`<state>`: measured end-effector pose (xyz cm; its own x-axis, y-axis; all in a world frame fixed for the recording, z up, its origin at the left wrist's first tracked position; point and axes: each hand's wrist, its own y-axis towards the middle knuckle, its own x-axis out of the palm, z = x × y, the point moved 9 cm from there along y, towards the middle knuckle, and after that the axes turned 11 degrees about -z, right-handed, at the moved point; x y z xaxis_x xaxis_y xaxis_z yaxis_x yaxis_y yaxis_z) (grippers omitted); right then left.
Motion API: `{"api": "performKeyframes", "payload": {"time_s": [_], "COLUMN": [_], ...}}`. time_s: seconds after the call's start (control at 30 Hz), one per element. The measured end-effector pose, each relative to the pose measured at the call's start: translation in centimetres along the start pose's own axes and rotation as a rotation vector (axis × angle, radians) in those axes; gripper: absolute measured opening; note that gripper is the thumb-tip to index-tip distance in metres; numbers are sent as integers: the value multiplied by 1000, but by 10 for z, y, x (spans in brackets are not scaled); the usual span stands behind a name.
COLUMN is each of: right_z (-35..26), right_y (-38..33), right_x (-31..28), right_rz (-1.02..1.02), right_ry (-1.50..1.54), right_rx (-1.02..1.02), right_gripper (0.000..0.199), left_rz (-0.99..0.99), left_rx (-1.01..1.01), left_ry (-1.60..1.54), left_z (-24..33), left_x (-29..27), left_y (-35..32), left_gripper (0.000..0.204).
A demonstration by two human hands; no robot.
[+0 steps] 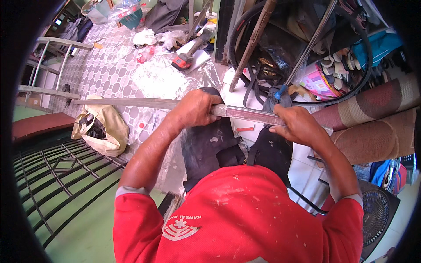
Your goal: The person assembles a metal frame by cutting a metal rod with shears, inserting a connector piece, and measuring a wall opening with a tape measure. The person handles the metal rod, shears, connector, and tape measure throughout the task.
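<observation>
A long, thin grey bar [144, 103] lies crosswise over my lap, its far end reaching out to the left. My left hand [196, 109] is closed around it near the middle. To the right of that hand the bar has a shinier, metal-like stretch. My right hand [296, 126] grips this stretch near its right end, with the thumb on top. Below the bar, between my dark-trousered legs, a small orange-handled tool [245, 128] rests on the white floor.
A red and black cordless power tool [183, 60] lies ahead on the tiled floor. An open cream bag [107, 131] stands at left, by a black metal grille [66, 177]. Rolled carpets [372, 105], a bamboo pole [254, 44] and a fan [378, 215] are at right.
</observation>
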<state>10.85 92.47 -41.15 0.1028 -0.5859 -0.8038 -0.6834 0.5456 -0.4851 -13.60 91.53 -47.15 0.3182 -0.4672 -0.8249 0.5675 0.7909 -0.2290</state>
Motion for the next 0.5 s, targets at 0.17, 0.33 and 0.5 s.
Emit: {"api": "performKeyframes", "payload": {"time_s": [0.17,0.33,0.5], "right_z": [-19,5,-22], "right_y": [-2,18,39], "right_x": [-5,52,59], "right_rz": [50,-644,-558], "right_ry": [-109,671,478], "right_rx": [-75,186,-85], "right_gripper": [35,39,50], "left_rz": [-178,-206,-244], "left_rx": [-67,-89,-194], "left_ry": [115,169,125], "left_z": [-4,-5,-7], "left_x": [7,26,30], "left_y": [4,-4,-17], "left_gripper": [25,30,14]}}
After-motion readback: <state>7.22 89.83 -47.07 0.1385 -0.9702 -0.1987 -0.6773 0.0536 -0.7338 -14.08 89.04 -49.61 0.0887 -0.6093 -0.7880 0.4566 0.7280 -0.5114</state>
